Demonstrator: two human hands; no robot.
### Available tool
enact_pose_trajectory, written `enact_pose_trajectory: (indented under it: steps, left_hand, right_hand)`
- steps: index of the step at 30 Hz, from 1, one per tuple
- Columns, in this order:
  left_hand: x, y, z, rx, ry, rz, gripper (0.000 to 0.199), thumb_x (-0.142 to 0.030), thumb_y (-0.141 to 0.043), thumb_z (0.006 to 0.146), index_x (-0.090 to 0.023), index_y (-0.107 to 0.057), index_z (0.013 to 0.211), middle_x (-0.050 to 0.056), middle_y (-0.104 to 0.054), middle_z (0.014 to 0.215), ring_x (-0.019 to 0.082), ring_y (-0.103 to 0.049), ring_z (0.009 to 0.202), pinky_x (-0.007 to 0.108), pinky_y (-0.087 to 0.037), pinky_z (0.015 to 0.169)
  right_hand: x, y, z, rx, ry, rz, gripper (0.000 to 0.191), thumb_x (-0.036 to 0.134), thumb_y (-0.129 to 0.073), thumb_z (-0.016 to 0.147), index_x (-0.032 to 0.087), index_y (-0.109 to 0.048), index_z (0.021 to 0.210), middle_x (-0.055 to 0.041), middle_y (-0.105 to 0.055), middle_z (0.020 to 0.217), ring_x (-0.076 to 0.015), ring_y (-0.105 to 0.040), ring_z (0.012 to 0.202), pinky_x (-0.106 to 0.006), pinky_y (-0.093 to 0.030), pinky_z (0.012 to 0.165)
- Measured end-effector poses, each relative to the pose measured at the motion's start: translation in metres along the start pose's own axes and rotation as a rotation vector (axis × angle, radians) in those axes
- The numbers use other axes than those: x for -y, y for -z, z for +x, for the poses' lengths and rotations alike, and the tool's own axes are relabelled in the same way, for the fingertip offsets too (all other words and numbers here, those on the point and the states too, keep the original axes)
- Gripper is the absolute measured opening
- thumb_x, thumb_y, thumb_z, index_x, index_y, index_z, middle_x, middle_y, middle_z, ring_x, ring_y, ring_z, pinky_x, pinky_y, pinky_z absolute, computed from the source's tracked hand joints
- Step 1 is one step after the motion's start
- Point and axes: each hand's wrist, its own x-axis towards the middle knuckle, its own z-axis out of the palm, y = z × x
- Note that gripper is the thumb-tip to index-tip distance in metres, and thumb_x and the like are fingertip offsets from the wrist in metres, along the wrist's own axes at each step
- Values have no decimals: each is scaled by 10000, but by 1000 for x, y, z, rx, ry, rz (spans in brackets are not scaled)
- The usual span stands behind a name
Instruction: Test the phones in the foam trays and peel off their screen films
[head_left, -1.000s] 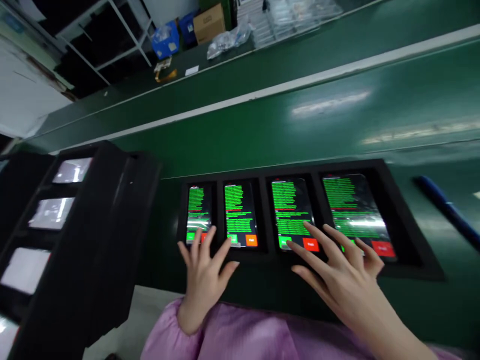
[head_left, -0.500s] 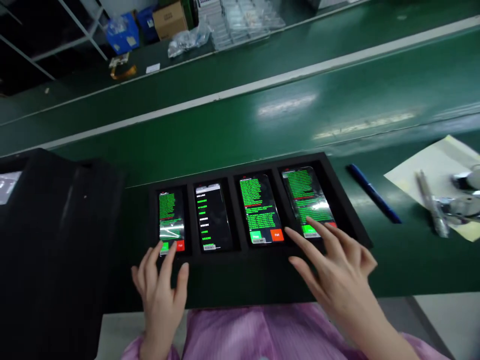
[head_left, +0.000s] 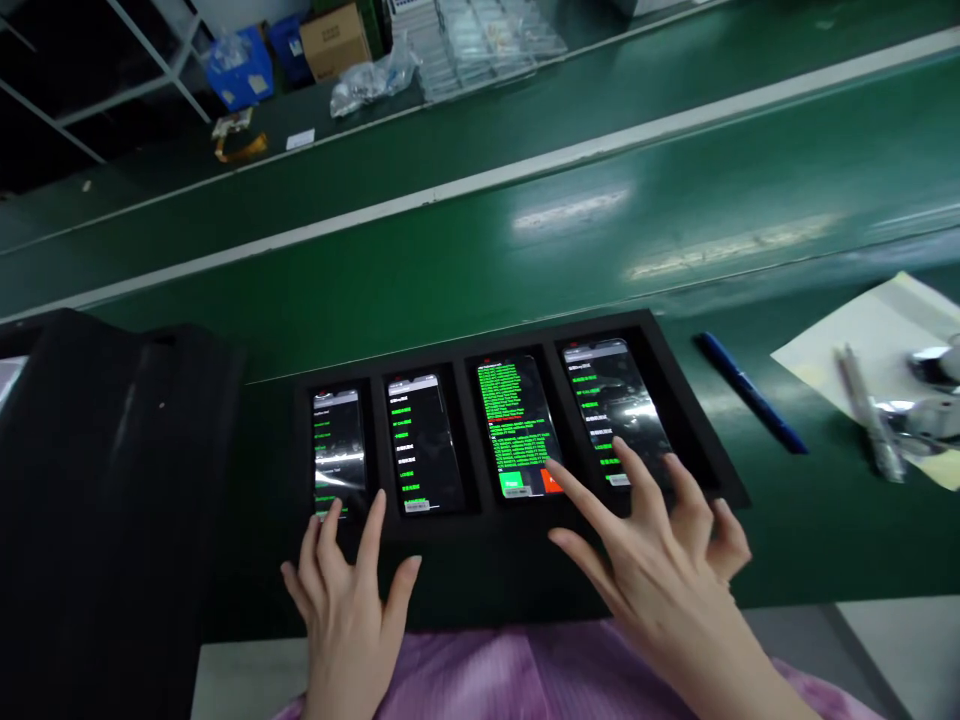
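Several smartphones lie face up in the slots of a black tray (head_left: pixel 517 520). My left hand (head_left: pixel 349 590), fingers spread, is over the lower edge of the leftmost phone (head_left: pixel 337 435), whose screen shows a list. Beside it, the second phone (head_left: pixel 424 440) shows a similar list. The third phone (head_left: pixel 517 420) displays green and red text with a green and a red button. My right hand (head_left: pixel 660 550) is open; its index finger is over the red button, and other fingers reach the rightmost phone (head_left: pixel 611 400), which shows a list. Whether the fingertips touch glass I cannot tell.
A blue pen (head_left: pixel 750 390) lies right of the tray, near paper (head_left: pixel 840 340) with a clear-barrelled pen (head_left: pixel 870 415) and shiny metal items. A large black case (head_left: pixel 112 480) stands at left. Across the green bench (head_left: pixel 420 270) are a blue bin (head_left: pixel 240 70) and a cardboard box (head_left: pixel 335 42).
The leftmost and rightmost phones switched from green text with buttons to list screens. My left hand moved slightly right. My right index finger shifted left onto the third phone's red button.
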Motion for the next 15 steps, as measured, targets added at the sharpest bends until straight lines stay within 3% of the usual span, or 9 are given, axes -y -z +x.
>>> enact_pose_trajectory:
  steps: [4,11,13,15]
  left_hand:
    - [-12,-4,27,140,40,72,508,-567,-476,1054,-502,-508,1557,147,-342,1614,546,-216,1573,978,-187,1073]
    - [-27,4,119,198,92,20,505,-606,-397,1074,-510,-496,1560,152,-317,1614,554,-128,1617,948,-135,1128]
    - [-22,6,124,179,92,-18,504,-603,-374,1082,-499,-507,1556,148,-342,1617,547,-124,1623,954,-125,1125]
    - [-8,9,114,72,73,-62,514,-595,-370,1085,-450,-534,1550,153,-362,1627,542,-123,1627,947,-141,1135]
  right_hand:
    - [2,-15,12,41,-38,-31,458,593,-627,1005,480,-659,1447,-196,-503,1537,-577,-359,1493,-878,-394,995]
    - [-2,-37,85,103,-85,19,465,606,-602,1019,436,-668,1446,-217,-506,1556,-597,-362,1484,-916,-387,956]
    - [-12,-31,89,73,-58,69,461,591,-554,1048,428,-648,1468,-205,-522,1537,-584,-369,1483,-913,-393,960]
    - [-30,-20,82,-25,-5,182,455,546,-517,1076,391,-628,1489,-183,-531,1526,-525,-389,1493,-836,-433,1035]
